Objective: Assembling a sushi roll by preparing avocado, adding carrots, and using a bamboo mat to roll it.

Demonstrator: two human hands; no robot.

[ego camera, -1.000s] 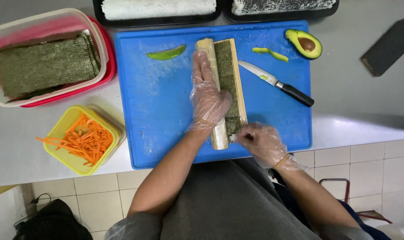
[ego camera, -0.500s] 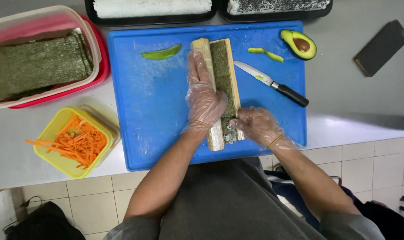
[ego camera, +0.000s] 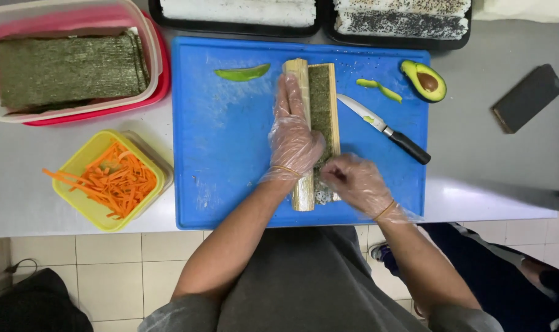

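Head view, looking straight down on a blue cutting board (ego camera: pixel 230 154) on a grey bench (ego camera: pixel 494 160). Rolling step under way, by the look of it: bamboo mat (ego camera: pixel 301 190) folded over a seaweed-and-rice roll (ego camera: pixel 321 104) lying lengthwise at the middle of the board. Left hand (ego camera: pixel 293 132), in a clear glove, laid flat along the mat, fingers (ego camera: pixel 290 92) stretched out together and pressing down. Right hand (ego camera: pixel 353 183), also gloved, at the near end of the roll, fingers curled and pinched on the mat's edge and the rice showing there. Knife (ego camera: pixel 387 130) just right of the roll, blade toward it. Avocado half (ego camera: pixel 426 80) and two green slivers (ego camera: pixel 378 88) beyond, another avocado slice (ego camera: pixel 242 73) left of the mat. Yellow tub of carrot strips (ego camera: pixel 107 179) and a box of seaweed sheets (ego camera: pixel 64 71) off to the left, dark phone (ego camera: pixel 527 97) far right. Next move probably needing even pressure along the whole mat and the near end tucked square, so no filling squeezes out
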